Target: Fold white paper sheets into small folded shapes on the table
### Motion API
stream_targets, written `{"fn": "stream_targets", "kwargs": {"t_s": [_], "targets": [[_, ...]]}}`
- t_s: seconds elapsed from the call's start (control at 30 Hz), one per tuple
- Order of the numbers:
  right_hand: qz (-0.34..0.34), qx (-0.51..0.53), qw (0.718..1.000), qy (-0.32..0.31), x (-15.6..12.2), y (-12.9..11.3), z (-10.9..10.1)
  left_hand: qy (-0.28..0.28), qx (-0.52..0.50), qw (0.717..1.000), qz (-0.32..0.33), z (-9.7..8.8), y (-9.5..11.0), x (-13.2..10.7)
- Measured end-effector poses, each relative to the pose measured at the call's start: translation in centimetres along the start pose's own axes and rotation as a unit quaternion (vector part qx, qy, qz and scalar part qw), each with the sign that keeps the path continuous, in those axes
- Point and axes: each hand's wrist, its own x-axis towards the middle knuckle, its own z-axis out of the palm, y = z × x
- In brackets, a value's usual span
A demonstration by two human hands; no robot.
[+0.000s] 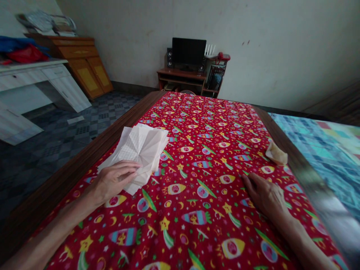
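A stack of creased white paper sheets [140, 150] lies on the left part of a red patterned cloth [208, 150] that covers a dark wooden table. My left hand [114, 179] rests on the near edge of the stack, fingers stretched flat over the paper. My right hand [264, 195] lies palm down on the cloth at the right, fingers extended, holding nothing. A small crumpled beige paper piece [276, 153] sits near the table's right edge, beyond my right hand.
The table's wooden rim [92, 150] shows along the left side. A bed with a blue patterned cover [323, 150] adjoins on the right. Beyond the table stand a computer desk with a monitor [189, 52], an orange cabinet [84, 67] and a white desk [36, 82].
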Motion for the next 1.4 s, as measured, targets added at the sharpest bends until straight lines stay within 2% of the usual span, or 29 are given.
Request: {"fn": "stream_targets", "kwargs": {"t_s": [0.13,0.23,0.3,0.4,0.5,0.57,0.73,0.87,0.97,1.1,1.23,1.4], "targets": [[-0.004,0.000,1.000,0.010,0.0,0.0,0.0,0.039,0.073,0.996,0.034,-1.1,2.0,0.9],[-0.030,0.009,0.999,0.030,-0.1,-0.4,0.0,0.010,0.095,0.990,0.101,-0.9,5.4,2.4],[-0.057,0.041,0.997,0.045,-0.3,-1.3,-0.2,-0.030,0.088,0.987,0.131,0.2,7.9,3.5],[-0.105,0.118,0.985,0.067,-0.8,-3.5,-0.6,-0.073,0.056,0.980,0.177,2.9,11.0,4.6],[-0.170,0.153,0.970,0.088,-1.4,-5.9,-0.9,-0.110,0.042,0.968,0.221,5.8,12.6,5.1],[-0.208,0.160,0.962,0.077,-1.8,-7.1,-0.8,-0.119,0.038,0.960,0.249,7.4,13.1,5.2],[-0.257,0.164,0.952,0.024,-2.0,-7.8,-0.3,-0.146,0.016,0.949,0.280,9.6,14.0,4.9],[-0.280,0.203,0.938,0.029,-2.0,-7.3,-0.5,-0.165,-0.055,0.953,0.247,9.2,14.1,5.0],[-0.275,0.214,0.936,0.047,-2.0,-7.0,-0.9,-0.197,-0.099,0.947,0.234,8.1,13.0,4.6],[-0.271,0.237,0.931,0.063,-2.3,-6.3,-1.4,-0.246,-0.052,0.942,0.224,7.2,10.3,3.2],[-0.263,0.288,0.920,0.035,-3.2,-5.6,-1.7,-0.213,-0.020,0.961,0.178,7.8,8.6,2.6],[-0.259,0.299,0.918,-0.006,-4.3,-5.4,-1.9,-0.201,-0.014,0.956,0.212,9.0,8.5,3.4]]}}
